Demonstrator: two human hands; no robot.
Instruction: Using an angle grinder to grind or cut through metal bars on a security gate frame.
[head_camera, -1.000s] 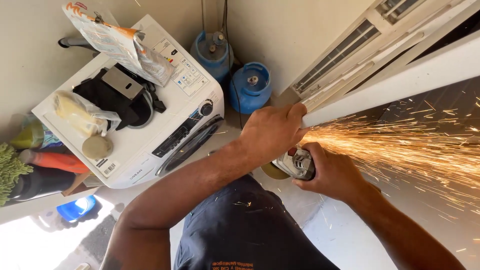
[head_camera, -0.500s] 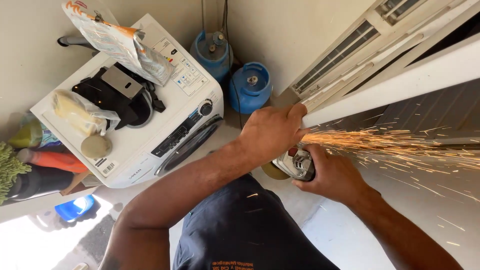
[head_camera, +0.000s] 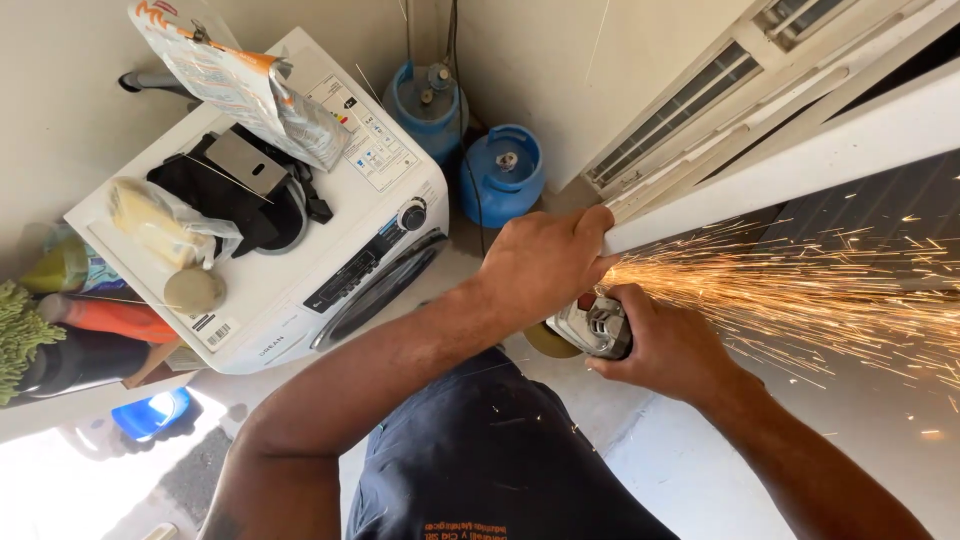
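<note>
Left hand (head_camera: 545, 265): your fingers are clamped round the end of the white bar (head_camera: 800, 160).
Right hand (head_camera: 668, 345): closed tight on the grinder (head_camera: 592, 327), just below your left hand.
Sparks (head_camera: 790, 290): they fan out beyond both hands.
Washer (head_camera: 300, 235): well off past your left forearm.

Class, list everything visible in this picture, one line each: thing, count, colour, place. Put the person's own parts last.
washing machine: 1, white, left, below
gas cylinders: 2, blue, corner behind the machine
printed bag: 1, orange and silver, on the machine's back edge
black bag: 1, black, on the machine's top
plastic bag: 1, clear with yellowish contents, machine top left
white bar: 1, white, right, slanting upward
sparks: many, orange, under the bar
angle grinder: 1, grey, centre
left hand: 1, gripping the bar's end
right hand: 1, holding the grinder
</note>
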